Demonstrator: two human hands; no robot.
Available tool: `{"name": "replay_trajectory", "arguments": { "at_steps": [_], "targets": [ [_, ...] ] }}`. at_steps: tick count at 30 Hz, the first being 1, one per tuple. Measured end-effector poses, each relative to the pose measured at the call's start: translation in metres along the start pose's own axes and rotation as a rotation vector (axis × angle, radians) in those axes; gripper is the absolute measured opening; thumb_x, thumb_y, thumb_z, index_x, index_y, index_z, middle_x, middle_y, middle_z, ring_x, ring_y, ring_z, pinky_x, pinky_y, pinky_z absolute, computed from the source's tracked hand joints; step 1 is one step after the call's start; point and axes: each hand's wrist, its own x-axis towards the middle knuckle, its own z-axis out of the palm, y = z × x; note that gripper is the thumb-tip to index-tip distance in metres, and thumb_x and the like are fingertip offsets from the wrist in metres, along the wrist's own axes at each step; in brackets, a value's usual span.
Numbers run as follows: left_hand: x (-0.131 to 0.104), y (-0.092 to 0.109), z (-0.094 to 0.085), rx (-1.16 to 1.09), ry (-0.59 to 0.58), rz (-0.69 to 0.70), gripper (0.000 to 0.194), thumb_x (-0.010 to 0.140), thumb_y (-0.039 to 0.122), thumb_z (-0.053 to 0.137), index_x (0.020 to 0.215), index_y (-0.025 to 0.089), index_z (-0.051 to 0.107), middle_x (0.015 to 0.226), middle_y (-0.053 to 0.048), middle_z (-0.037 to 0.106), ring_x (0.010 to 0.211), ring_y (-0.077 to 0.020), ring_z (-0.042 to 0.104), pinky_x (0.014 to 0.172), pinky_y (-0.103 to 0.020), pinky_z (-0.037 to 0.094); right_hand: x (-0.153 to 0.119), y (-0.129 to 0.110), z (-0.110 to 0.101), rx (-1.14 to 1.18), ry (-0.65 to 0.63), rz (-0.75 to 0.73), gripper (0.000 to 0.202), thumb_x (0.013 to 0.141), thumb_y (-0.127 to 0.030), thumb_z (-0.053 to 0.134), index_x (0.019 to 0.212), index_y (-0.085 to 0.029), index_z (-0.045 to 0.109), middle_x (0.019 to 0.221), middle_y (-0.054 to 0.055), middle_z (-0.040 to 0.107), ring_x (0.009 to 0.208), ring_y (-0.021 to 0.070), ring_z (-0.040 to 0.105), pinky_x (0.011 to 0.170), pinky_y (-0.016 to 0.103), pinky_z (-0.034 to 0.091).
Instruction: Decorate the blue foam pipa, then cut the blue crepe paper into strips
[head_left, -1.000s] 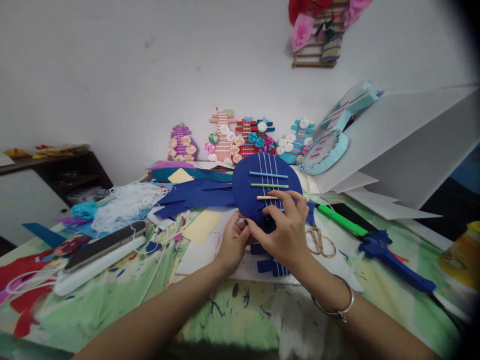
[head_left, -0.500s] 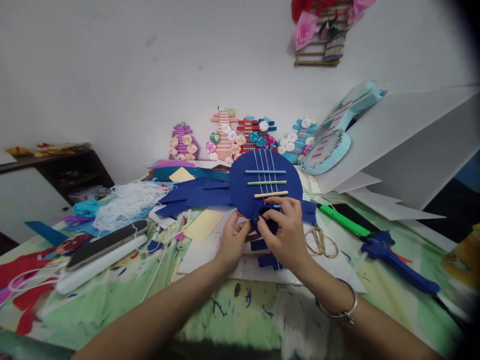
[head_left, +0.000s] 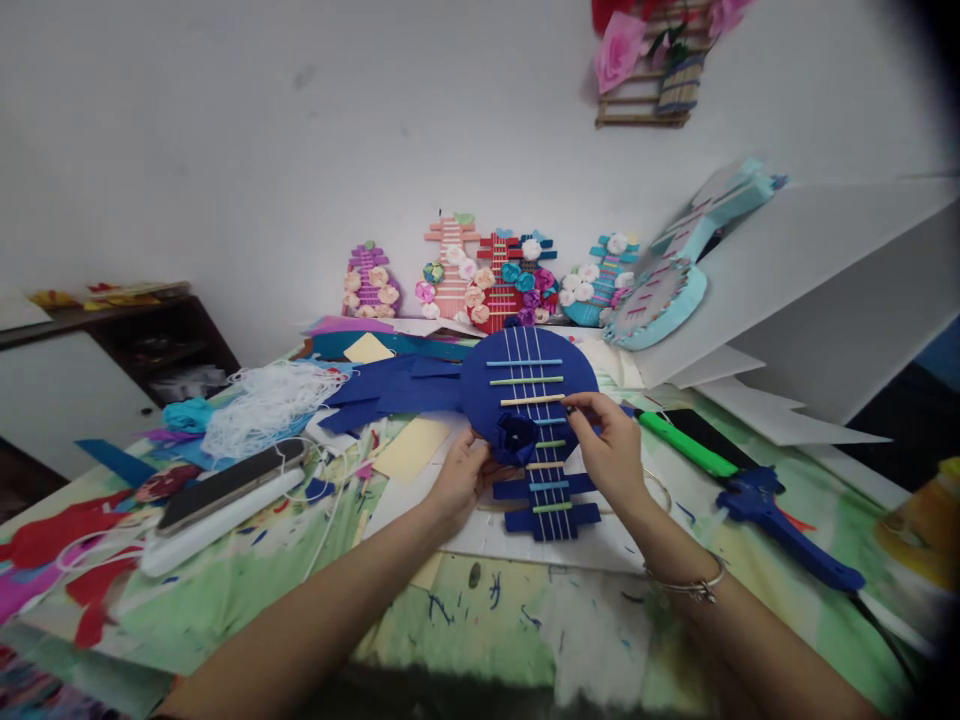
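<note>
A dark blue craft lute point(head_left: 480, 375) lies with its round body away from me and its neck toward me. White strings run down it, crossed by several thin coloured sticks. A dark blue flower point(head_left: 516, 438) sits where the body meets the neck. My left hand point(head_left: 461, 480) is closed at the lute's left edge, beside the flower; its fingertips are partly hidden. On the other side, my right hand point(head_left: 611, 450) has thumb and forefinger pinched at the right end of a cream stick point(head_left: 517, 402) on the body.
A blue glue gun point(head_left: 787, 520), a green-handled cutter point(head_left: 686, 443) and partly covered gold scissors point(head_left: 658, 490) lie right. Left are a phone point(head_left: 232, 485), white string point(head_left: 262, 410) and blue sheets point(head_left: 405, 385). Several flowered craft lutes point(head_left: 451, 265) lean against the wall.
My right hand has moved right, off the flower area to the cream stick's end, uncovering the flower and neck. The lute sits slightly lower in view. My left hand stays by its left edge.
</note>
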Motion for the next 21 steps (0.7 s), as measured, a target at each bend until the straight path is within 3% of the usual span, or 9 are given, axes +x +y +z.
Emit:
{"name": "replay_trajectory", "arguments": {
  "at_steps": [3,6,9,11,14,19,21],
  "targets": [
    [-0.001,0.0,-0.001,0.0,-0.015,-0.019,0.047,0.07,0.042,0.076,0.102,0.018,0.051,0.08,-0.001,0.07,0.064,-0.0146,0.068,0.065,-0.028,0.056,0.006,0.015,-0.005,-0.153,0.127,0.005,0.022,0.079,-0.023,0.054,0.098,-0.018,0.063,0.098,0.008,0.062,0.094,0.0253,0.055,0.085,0.043,0.042],
    [-0.002,0.002,-0.001,0.011,-0.035,-0.01,0.049,0.071,0.046,0.075,0.104,0.019,0.051,0.085,-0.002,0.07,0.066,-0.0146,0.068,0.065,-0.027,0.055,0.012,0.03,-0.01,-0.214,0.291,0.122,0.051,0.07,-0.029,0.066,0.118,-0.015,0.054,0.121,0.016,0.052,0.116,0.0333,0.043,0.099,0.056,0.029],
    [-0.002,0.004,0.0,0.043,-0.046,-0.004,0.051,0.074,0.046,0.072,0.111,0.021,0.049,0.087,-0.002,0.07,0.068,-0.0144,0.068,0.064,-0.026,0.055,0.016,0.041,-0.01,0.149,0.258,0.443,0.073,0.061,-0.032,0.075,0.126,-0.018,0.046,0.126,0.016,0.051,0.112,0.0321,0.049,0.096,0.055,0.036],
    [-0.002,0.006,0.001,0.08,-0.049,-0.005,0.051,0.075,0.046,0.072,0.114,0.022,0.048,0.083,-0.001,0.07,0.067,-0.0148,0.067,0.064,-0.027,0.055,0.016,0.044,-0.008,0.479,0.137,0.624,0.066,0.06,-0.035,0.076,0.119,-0.02,0.051,0.115,0.012,0.06,0.096,0.0279,0.059,0.085,0.051,0.047],
    [0.0,0.011,-0.003,0.17,-0.035,-0.002,0.044,0.075,0.044,0.07,0.109,0.02,0.055,0.073,0.0,0.068,0.062,-0.0157,0.066,0.06,-0.028,0.054,0.012,0.044,-0.003,0.686,0.022,0.697,0.045,0.062,-0.038,0.075,0.101,-0.02,0.061,0.095,0.007,0.07,0.077,0.0224,0.065,0.07,0.041,0.054],
    [0.002,0.033,-0.018,0.412,0.132,0.145,0.026,0.075,0.038,0.069,0.065,0.015,0.064,0.06,-0.003,0.064,0.052,-0.0148,0.06,0.048,-0.022,0.044,0.009,0.041,-0.003,0.736,0.117,0.672,0.043,0.06,-0.034,0.079,0.099,-0.022,0.063,0.092,0.003,0.072,0.074,0.0177,0.066,0.064,0.032,0.056],
    [0.0,0.048,-0.018,0.485,0.222,0.257,0.021,0.075,0.034,0.069,0.063,0.016,0.065,0.063,-0.003,0.063,0.058,-0.0134,0.058,0.052,-0.021,0.043,0.01,0.039,-0.004,0.751,0.154,0.664,0.043,0.059,-0.032,0.08,0.098,-0.023,0.063,0.091,0.002,0.072,0.073,0.0171,0.066,0.064,0.031,0.056]
  ]
}}
